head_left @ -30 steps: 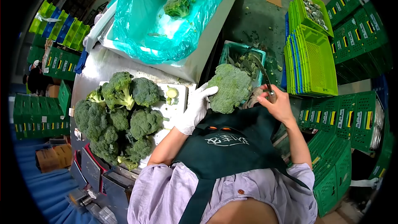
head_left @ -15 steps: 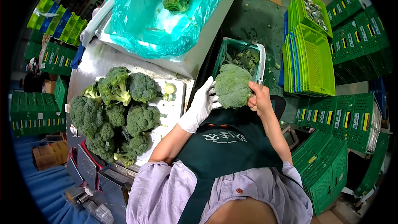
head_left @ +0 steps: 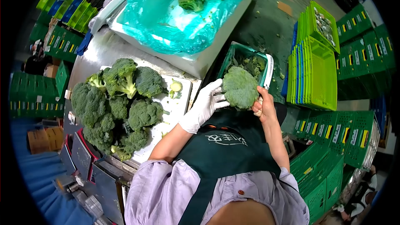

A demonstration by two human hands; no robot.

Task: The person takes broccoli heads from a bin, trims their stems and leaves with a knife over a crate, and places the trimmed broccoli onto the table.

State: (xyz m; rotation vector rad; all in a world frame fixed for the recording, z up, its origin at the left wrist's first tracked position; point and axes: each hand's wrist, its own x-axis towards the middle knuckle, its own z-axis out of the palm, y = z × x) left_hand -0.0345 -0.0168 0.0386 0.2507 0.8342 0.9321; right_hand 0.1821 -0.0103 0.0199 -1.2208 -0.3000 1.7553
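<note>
A large broccoli head (head_left: 240, 88) is in front of the dark apron, crown facing up. My left hand (head_left: 205, 106), in a white glove, touches or nearly touches its left side with fingers apart. My bare right hand (head_left: 265, 105) is closed round the handle of a curved knife (head_left: 269, 71) at the crown's right edge; the blade points away from me. Whether that hand also grips the stem is hidden. Several broccoli heads (head_left: 118, 107) lie piled on a white board (head_left: 182, 96) to the left, beside a small cut piece (head_left: 176, 86).
A white box (head_left: 195, 63) lined with a teal bag holds broccoli. Behind the held head is a bin (head_left: 233, 50) of leafy scraps. Lime crates (head_left: 323, 75) and green crates (head_left: 325, 183) stand at the right. Part of another person (head_left: 361, 198) shows at the lower right.
The knife has swung from the far side to upright beside the broccoli, then shifted slightly. My right hand has closed in against the crown. My left fingers have spread from the crown. The view has shifted.
</note>
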